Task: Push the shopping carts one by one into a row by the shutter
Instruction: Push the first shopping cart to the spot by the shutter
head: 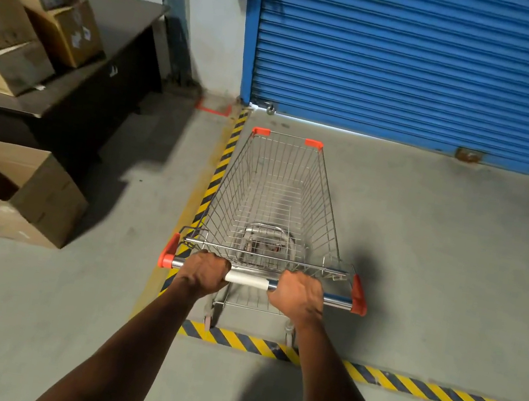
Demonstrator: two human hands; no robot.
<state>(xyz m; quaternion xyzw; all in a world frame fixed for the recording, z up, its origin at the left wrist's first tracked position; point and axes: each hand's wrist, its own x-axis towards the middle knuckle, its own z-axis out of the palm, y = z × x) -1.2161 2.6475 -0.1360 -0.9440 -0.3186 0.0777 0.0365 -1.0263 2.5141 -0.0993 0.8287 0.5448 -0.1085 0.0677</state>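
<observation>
A wire shopping cart (277, 199) with orange corner caps stands in front of me, its nose pointing at the blue roll-down shutter (427, 63). The basket holds nothing. My left hand (205, 270) grips the left part of the metal handle bar. My right hand (298, 294) grips the bar further right, past a white label. The cart sits just inside a floor area marked by yellow-and-black striped tape (434, 390), its rear wheels near the tape line. A short gap of floor separates the cart's nose from the shutter. No other cart is in view.
A dark desk (114, 48) stacked with cardboard boxes (24, 23) stands at the left. A large open cardboard box (32, 194) sits on the floor below it. Striped tape (224, 159) also runs along the cart's left side. Grey concrete floor (439, 245) stretches right of the cart.
</observation>
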